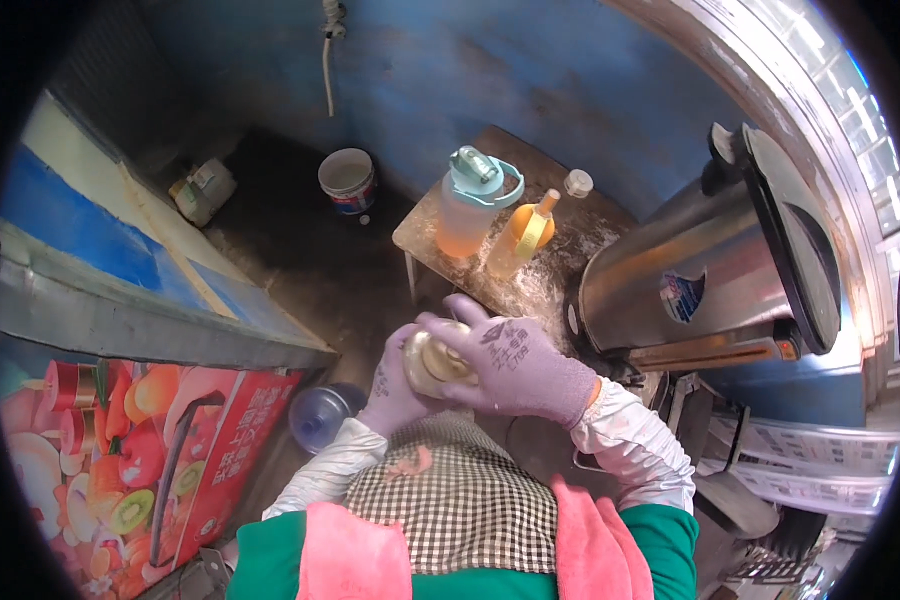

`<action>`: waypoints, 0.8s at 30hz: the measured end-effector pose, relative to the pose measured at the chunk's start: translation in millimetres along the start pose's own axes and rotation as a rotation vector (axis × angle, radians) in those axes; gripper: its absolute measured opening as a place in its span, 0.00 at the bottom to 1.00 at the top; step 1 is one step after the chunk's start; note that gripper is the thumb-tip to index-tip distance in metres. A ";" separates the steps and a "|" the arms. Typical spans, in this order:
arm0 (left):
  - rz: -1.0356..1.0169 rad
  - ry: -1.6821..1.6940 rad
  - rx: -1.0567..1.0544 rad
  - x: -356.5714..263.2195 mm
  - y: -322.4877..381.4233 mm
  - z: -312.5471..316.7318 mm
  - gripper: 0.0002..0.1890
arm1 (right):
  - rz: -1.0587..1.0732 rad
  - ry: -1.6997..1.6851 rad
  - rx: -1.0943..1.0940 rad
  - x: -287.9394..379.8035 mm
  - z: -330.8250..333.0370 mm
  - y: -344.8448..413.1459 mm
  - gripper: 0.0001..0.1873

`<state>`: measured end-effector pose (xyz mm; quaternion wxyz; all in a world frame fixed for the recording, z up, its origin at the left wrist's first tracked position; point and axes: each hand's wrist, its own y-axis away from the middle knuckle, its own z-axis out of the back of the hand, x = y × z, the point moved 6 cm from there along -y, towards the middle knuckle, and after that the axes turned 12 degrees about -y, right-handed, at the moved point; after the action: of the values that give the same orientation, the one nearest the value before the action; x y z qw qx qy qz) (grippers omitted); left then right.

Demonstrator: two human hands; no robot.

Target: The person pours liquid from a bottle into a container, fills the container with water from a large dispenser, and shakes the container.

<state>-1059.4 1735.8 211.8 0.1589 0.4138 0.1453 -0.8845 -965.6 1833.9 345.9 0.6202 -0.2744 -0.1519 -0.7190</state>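
In purple knit gloves, both my hands are around a pale, shiny round container [425, 367] held above my checked apron. My left hand [400, 390] grips it from the left and below. The fingers of my right hand [521, 369] lie across its top and right side, hiding part of it. What the container holds cannot be made out. Beyond my hands, on a small worn table [429, 217], stand a large bottle with a light-blue handled lid [471, 202] and a smaller bottle with a yellow strap [521, 238].
A steel water boiler [667, 277] stands at the right, beside a white cap [578, 184]. A paint bucket [347, 181] and white jug [204, 191] are on the floor. Left are a blue water bottle [322, 416], a metal-edged counter [157, 326] and a fruit-printed cabinet [131, 465].
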 end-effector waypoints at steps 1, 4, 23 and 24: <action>0.011 0.053 -0.083 6.2 2.8 6.6 0.60 | 0.010 -0.007 0.002 -1.1 -2.6 -3.7 0.33; -0.018 -0.162 -0.085 18.2 -5.7 12.9 0.62 | -0.409 0.219 0.331 -13.9 -29.1 -35.0 0.31; -0.309 -0.154 -0.344 69.1 -257.7 120.5 0.61 | -0.278 0.382 0.013 -96.2 50.5 -271.3 0.22; -0.334 -0.177 -0.318 68.6 -279.0 120.7 0.61 | -0.413 0.294 0.022 -113.0 66.4 -281.1 0.24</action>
<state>-1295.8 1930.9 267.8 0.0858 0.2747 0.3343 -0.8975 -1217.0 2014.2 367.6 0.4784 -0.1232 -0.1208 -0.8610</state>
